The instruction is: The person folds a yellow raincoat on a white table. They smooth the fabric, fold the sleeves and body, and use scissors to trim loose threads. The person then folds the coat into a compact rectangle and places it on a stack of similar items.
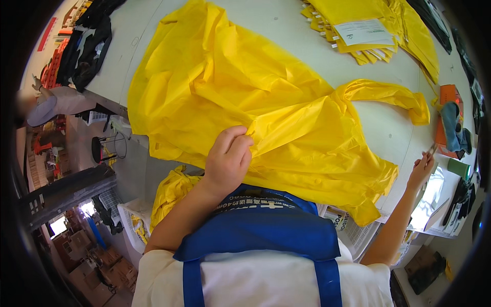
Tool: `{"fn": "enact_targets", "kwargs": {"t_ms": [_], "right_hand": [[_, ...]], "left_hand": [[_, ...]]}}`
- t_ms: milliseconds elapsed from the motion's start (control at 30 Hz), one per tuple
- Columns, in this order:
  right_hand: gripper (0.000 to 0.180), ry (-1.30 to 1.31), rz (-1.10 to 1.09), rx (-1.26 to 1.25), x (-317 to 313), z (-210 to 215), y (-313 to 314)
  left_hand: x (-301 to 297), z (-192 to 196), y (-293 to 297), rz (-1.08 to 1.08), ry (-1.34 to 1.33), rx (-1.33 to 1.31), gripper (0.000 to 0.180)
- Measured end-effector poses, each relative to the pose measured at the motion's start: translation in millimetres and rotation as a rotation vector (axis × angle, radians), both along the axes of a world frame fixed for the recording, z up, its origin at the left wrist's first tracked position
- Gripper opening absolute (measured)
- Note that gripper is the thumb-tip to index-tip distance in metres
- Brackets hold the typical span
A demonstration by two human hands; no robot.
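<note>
A large yellow jacket-like garment [230, 87] of thin, shiny fabric lies spread and creased over the white table. One sleeve [383, 94] stretches out to the right. My left hand [230, 156] pinches a fold of the garment near its middle, fingers closed on the cloth. Off to the right, my right hand [422, 169] is raised beside the table's right side, apart from the garment. Its fingers are closed round a small slim tool [432, 149], which is too small to identify.
Stacked yellow garments [353, 20] with a paper sheet [364, 32] lie at the far right. An orange box [447, 115] with a grey-blue cloth [451, 123] stands at the right edge. Below the table is a white basket [134, 225]. Another person [64, 102] is at far left.
</note>
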State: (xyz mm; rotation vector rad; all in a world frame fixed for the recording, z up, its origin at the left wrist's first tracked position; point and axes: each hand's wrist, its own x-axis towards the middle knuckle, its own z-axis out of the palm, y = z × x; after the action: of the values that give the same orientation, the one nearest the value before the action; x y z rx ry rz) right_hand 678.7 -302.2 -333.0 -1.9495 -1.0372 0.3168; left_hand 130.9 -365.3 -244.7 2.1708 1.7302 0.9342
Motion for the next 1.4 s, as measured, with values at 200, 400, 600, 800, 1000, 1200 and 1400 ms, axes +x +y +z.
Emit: {"fn": "enact_targets", "kwargs": {"t_ms": [200,400,600,800,1000,1200,1400], "right_hand": [[0.027,0.262,0.792,0.055,-263,91,-9],[0.026,0.413,1.054,-0.124,-359,90,-3],[0.025,0.435,1.141,-0.191,-367,94,5],[0.021,0.41,1.15,-0.082,-366,92,11],[0.019,0.273,1.197,-0.01,-361,96,24],[0.022,0.451,0.883,-0.177,-333,111,-10],[0.036,-0.069,1.212,-0.311,-346,61,-38]], "left_hand": [[3,3,3,0.006,-0.13,0.05,0.024],[-5,8,-2,0.042,-0.262,0.006,0.022],[-10,6,-4,0.021,-0.286,0.024,0.023],[-12,7,-3,-0.007,-0.282,0.035,0.023],[-18,8,5,-0.055,-0.239,0.045,0.021],[-47,23,112,-0.019,-0.283,-0.16,0.015],[-60,-39,243,-0.1,0.001,-0.263,0.032]]}}
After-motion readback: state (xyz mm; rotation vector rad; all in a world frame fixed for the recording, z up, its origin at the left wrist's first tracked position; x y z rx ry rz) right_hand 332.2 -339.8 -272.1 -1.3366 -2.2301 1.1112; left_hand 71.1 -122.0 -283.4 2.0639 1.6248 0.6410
